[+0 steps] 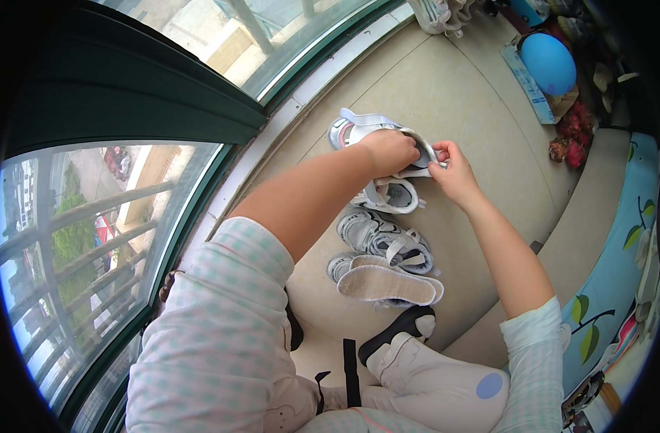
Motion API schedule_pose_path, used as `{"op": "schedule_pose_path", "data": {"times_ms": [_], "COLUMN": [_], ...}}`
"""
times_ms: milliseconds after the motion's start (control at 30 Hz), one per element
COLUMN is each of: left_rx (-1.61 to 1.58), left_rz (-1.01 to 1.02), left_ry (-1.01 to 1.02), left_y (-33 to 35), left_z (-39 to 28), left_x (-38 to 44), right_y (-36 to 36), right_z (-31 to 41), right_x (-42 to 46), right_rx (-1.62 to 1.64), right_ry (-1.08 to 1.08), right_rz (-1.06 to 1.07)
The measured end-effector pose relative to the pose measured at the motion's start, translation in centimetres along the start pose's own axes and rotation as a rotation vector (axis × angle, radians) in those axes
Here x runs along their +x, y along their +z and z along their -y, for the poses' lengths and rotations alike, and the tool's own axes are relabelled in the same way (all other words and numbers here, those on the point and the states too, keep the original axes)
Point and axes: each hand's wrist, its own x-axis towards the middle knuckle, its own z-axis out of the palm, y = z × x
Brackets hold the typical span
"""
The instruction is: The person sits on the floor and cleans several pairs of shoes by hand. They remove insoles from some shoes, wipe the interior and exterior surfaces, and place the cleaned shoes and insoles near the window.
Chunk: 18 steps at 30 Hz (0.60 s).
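Observation:
A white sneaker [362, 128] with grey and pink trim lies on the tiled floor. My left hand [390, 153] is at its opening, fingers partly inside and hidden. With thumb and fingers, my right hand [450, 169] pinches the shoe's heel edge. Just below them is another white shoe [397, 197] with a strap and a grey insole. Nearer to me lies a grey and white running shoe [384, 238]. A pair of beige insoles [387, 284] rests on top of a further grey shoe [338, 266].
Green-framed windows [243, 146] run along the left. At the upper right are a blue balloon [548, 64], a cardboard box [530, 86] and dried red fruit [573, 135]. More white shoes [438, 16] stand at the top. My foot in a black slipper [397, 330] is near the insoles.

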Motion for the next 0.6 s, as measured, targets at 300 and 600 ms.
{"op": "schedule_pose_path", "data": {"times_ms": [300,600], "left_rx": [0.132,-0.136], "left_rz": [0.213,-0.471], "left_ry": [0.053,-0.216], "left_y": [-0.9,-2.7], "left_z": [0.2,2.2], "left_x": [1.1,-8.3], "right_y": [-0.2,-0.1], "right_z": [0.3,5.3], "right_x": [-0.3,-1.5], "right_rx": [-0.046,0.072], "right_ry": [-0.034,-0.267], "right_rz": [0.028,-0.132]}}
